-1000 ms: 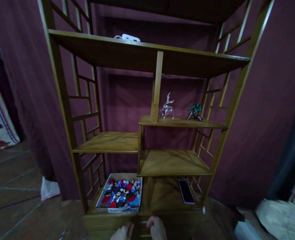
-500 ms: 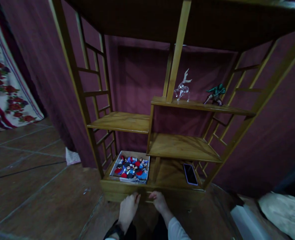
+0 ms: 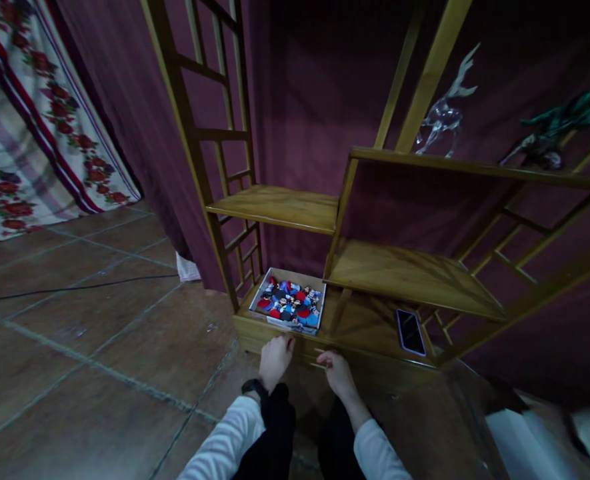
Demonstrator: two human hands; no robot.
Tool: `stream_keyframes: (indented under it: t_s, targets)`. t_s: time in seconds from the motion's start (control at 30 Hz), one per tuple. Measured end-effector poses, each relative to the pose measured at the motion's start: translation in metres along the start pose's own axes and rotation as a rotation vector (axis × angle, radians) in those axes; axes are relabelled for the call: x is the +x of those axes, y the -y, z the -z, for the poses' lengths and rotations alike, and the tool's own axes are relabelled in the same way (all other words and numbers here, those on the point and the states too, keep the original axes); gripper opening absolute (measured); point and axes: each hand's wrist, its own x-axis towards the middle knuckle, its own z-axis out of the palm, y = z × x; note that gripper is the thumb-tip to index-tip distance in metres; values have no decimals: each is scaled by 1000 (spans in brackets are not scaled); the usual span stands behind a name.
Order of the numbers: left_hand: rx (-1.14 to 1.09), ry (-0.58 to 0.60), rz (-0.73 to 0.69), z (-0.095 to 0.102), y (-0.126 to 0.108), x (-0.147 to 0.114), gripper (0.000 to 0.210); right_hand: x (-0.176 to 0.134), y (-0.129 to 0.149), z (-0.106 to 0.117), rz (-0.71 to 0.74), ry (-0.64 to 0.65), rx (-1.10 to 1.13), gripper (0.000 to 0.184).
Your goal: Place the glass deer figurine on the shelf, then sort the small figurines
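The fingers of the left hand [image 3: 275, 360] are curled inward, and whether they grip anything cannot be told. The right hand [image 3: 339, 375] has its fingers bent, the foremost reaching leftward beside the pale drawer pulls [image 3: 319, 358]; contact with them cannot be made out. The two hands are apart, palms turned down, in front of the low wooden base [image 3: 255, 335] of a display shelf unit. A dark wristwatch [image 3: 255, 388] circles the left wrist, and pale sleeves [image 3: 229, 433] cover both forearms above black-clad legs [image 3: 275, 433]. Just beyond the left hand, a shallow cardboard box [image 3: 295, 277] rests at the left end of the bottom shelf [image 3: 365, 327], filled with a jumble of small red, blue and black figures [image 3: 289, 300]. A smartphone [image 3: 411, 331] in a lilac case lies face up toward that shelf's right end. Higher up, on the right-hand shelf [image 3: 475, 167], stand a clear glass deer [image 3: 443, 123] and, well apart from it, a green figurine [image 3: 557, 130]. Maroon fabric [image 3: 305, 100] backs the unit. To the left, a black cable [image 3: 89, 287] crosses the tiled floor [image 3: 99, 393] below a rose-patterned cloth [image 3: 69, 127].
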Motion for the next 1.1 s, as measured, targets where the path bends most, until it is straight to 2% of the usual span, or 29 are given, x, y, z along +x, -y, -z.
stream_keyframes:
  t_s: [0.1, 0.2, 0.3, 0.4, 0.53, 0.8, 0.97, 1.1]
  targets:
    - [-18, -22, 47, 3, 0, 14, 33, 2, 5, 1, 37, 1, -51, 35]
    - [-82, -35, 119, 1, -16, 28, 33, 8, 9, 0, 30, 7, -63, 32]
    - [-156, -54, 70, -7, -35, 39, 31, 15, 12, -2, 5, 20, -61, 32]
    - [-183, -77, 82, -13, -37, 46, 30, 23, 11, -3, -12, 32, -49, 31]
    - [-260, -115, 225, -12, -14, 59, 32, 36, 12, -5, -20, 22, -28, 28]
    - [-458, -303, 420, 6, 28, 101, 29, 87, 38, -11, 55, 5, -71, 27]
    - [-585, -429, 443, 13, 50, 114, 29, 120, 38, -11, -6, -32, -176, 24]
    - [-669, -521, 448, 17, 63, 119, 27, 138, 44, -24, 11, -16, -281, 24]
